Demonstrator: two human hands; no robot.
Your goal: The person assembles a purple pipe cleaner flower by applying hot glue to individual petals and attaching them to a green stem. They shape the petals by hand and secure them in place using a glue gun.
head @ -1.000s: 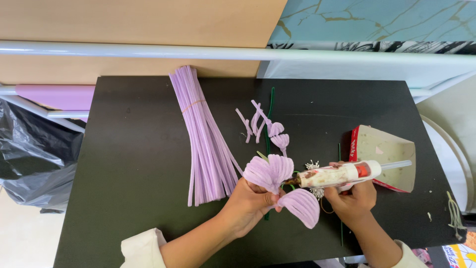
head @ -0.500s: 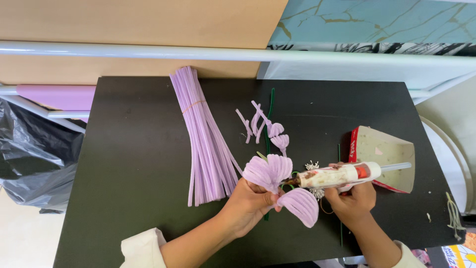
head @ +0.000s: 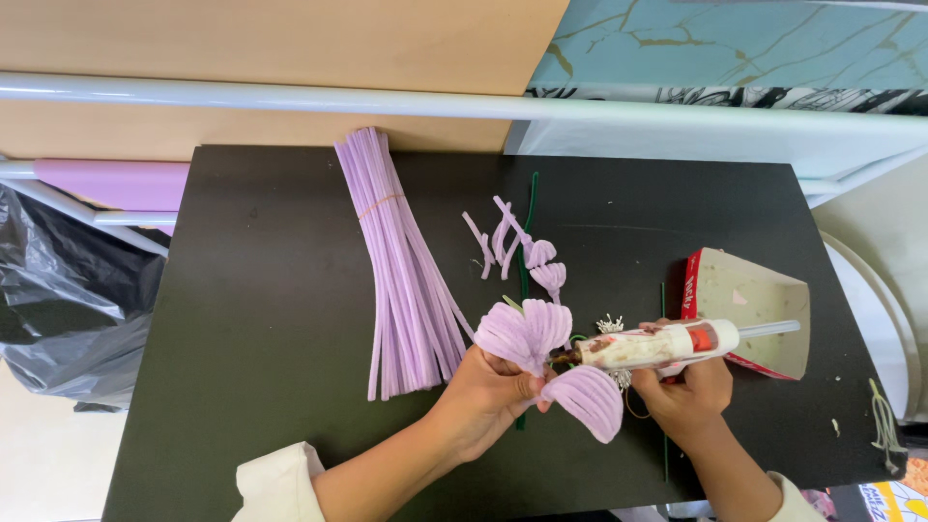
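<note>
My left hand (head: pixel 488 396) grips a lilac flower made of pipe-cleaner petals (head: pixel 530 333), with one more petal (head: pixel 590 398) hanging below it. My right hand (head: pixel 688 391) holds a white glue gun (head: pixel 662 346) level, its dark nozzle touching the flower's centre. A green stem (head: pixel 527 242) runs up the black table (head: pixel 242 319) behind the flower, with small bent lilac pieces (head: pixel 512 242) lying beside it.
A banded bundle of straight lilac pipe cleaners (head: pixel 401 266) lies left of the hands. An open cardboard tray (head: pixel 749 309) sits right of the glue gun. A white rail (head: pixel 387 100) crosses behind the table. A black plastic bag (head: pixel 68 300) hangs at the left.
</note>
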